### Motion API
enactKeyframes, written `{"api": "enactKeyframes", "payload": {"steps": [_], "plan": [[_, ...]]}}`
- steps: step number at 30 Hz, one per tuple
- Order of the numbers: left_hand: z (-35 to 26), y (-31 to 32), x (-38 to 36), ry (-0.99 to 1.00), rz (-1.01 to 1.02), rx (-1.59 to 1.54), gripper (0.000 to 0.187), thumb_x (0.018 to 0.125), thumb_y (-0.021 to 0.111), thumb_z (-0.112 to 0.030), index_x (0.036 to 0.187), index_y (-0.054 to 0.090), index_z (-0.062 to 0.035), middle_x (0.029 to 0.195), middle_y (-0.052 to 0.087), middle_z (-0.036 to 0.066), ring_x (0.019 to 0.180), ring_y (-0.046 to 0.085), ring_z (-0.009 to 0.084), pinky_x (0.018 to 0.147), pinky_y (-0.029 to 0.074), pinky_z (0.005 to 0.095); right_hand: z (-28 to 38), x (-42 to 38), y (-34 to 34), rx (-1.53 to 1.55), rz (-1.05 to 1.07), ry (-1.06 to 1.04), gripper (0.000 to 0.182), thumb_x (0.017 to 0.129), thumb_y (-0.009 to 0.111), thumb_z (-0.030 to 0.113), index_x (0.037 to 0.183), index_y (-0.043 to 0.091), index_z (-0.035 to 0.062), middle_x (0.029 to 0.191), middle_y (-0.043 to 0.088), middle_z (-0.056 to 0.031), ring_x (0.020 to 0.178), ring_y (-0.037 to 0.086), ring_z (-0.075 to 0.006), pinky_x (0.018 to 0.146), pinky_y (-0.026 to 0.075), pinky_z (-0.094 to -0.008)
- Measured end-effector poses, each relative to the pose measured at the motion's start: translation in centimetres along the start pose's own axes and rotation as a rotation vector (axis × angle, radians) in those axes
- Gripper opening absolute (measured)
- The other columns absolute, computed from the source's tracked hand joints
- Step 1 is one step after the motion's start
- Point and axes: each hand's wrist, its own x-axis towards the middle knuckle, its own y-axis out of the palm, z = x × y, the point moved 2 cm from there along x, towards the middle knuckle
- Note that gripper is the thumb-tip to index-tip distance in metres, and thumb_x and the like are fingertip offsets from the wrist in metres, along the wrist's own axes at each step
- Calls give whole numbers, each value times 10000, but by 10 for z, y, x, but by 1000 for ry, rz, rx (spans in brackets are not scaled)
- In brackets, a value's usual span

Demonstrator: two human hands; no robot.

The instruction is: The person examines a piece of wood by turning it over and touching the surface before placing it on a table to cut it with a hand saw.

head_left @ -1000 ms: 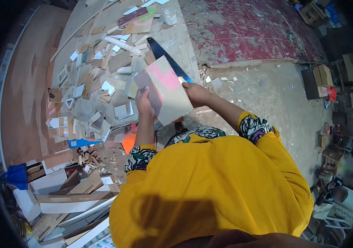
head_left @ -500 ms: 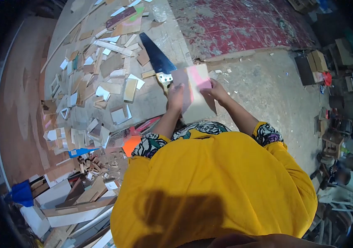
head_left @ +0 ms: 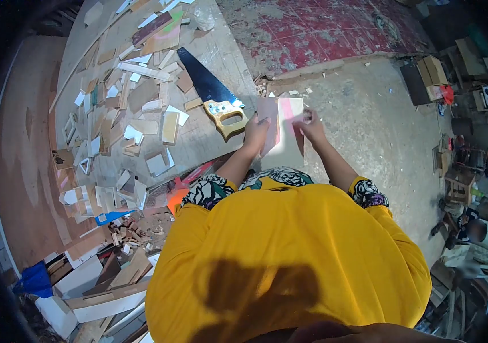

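Note:
A flat, light wooden board [head_left: 285, 143] with pink and dark patches is held upright in front of my body, past the table's right edge. My left hand [head_left: 256, 135] grips its left side, and my right hand [head_left: 311, 127] pinches its right edge. Just left of my left hand, a handsaw [head_left: 208, 86] with a dark blade and yellowish wooden handle lies on the table [head_left: 198, 140]. Many small wood offcuts [head_left: 169, 127] are scattered on the table left of the saw.
Piled boards and scraps [head_left: 106, 297] fill the lower left, near a blue cloth [head_left: 35, 280]. A red painted floor area [head_left: 324, 28] is at the top. Cardboard boxes [head_left: 431, 71] stand at the right; another person [head_left: 468, 226] is at the lower right.
The board and both hands have shifted slightly right and away from the saw, whose handle now shows fully. The whole view has shifted a little.

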Motion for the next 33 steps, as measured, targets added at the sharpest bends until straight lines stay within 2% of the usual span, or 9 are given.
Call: {"api": "enactKeyframes", "payload": {"steps": [3,7,12,18,23,26,29,30,33], "plan": [[13,-2,-13,-136,2,-259,295,805,566,-182,1034,588,3,938,648,156,864,620,243,763,457,342,33,11,7,-437,-339,-850,513,682,691,137,1138,505,-6,1012,586,-171,882,586,-296,781,474,-368],[14,-7,-6,43,149,669,342,896,461,-169,1208,478,-30,1145,555,108,975,547,216,854,428,331,82,-11,87,-632,290,-1081,339,661,667,163,966,621,21,967,600,-173,929,575,-327,826,456,-399],[59,-2,2,387,-33,1136,391,929,375,-274,1247,456,-62,1252,487,123,1125,474,254,992,337,383,72,-8,169,-1372,556,-899,224,654,675,179,837,684,51,843,652,-152,798,631,-313,706,504,-382],[71,-5,-3,609,-185,1150,403,909,397,-293,1235,471,-67,1150,543,154,1047,529,289,957,375,404,65,0,190,-1424,389,-995,183,656,649,176,800,664,63,807,655,-140,756,633,-288,692,511,-389],[97,-5,1,748,-279,1160,410,896,412,-305,1226,481,-71,1082,580,174,995,566,312,934,400,418,92,-9,171,-981,252,-1159,189,660,623,105,843,624,54,799,635,-149,762,620,-303,681,495,-379],[107,3,16,190,-128,684,372,855,469,-280,1128,557,-44,1068,582,188,995,559,343,918,404,441,113,-8,145,-494,225,-1069,183,666,609,54,845,582,31,768,605,-131,724,590,-253,665,472,-339],[36,-23,3,254,54,1167,269,756,568,-206,890,631,19,1008,610,235,923,598,349,790,465,412,126,-22,89,-158,232,-958,204,666,602,20,864,549,17,739,569,-80,689,542,-175,646,447,-297],[9,-30,-6,157,-244,318,256,749,586,-173,905,626,26,903,632,238,851,607,366,750,465,405,123,-32,66,-88,234,-940,212,673,600,16,877,545,6,743,557,-58,686,518,-148,644,438,-283],[-2,-38,17,-6,-329,79,268,753,599,-158,944,619,29,880,636,234,841,607,366,744,449,401,104,-57,3,-32,116,-860,242,654,610,34,888,557,4,762,553,-38,706,521,-135,642,438,-279]]}}
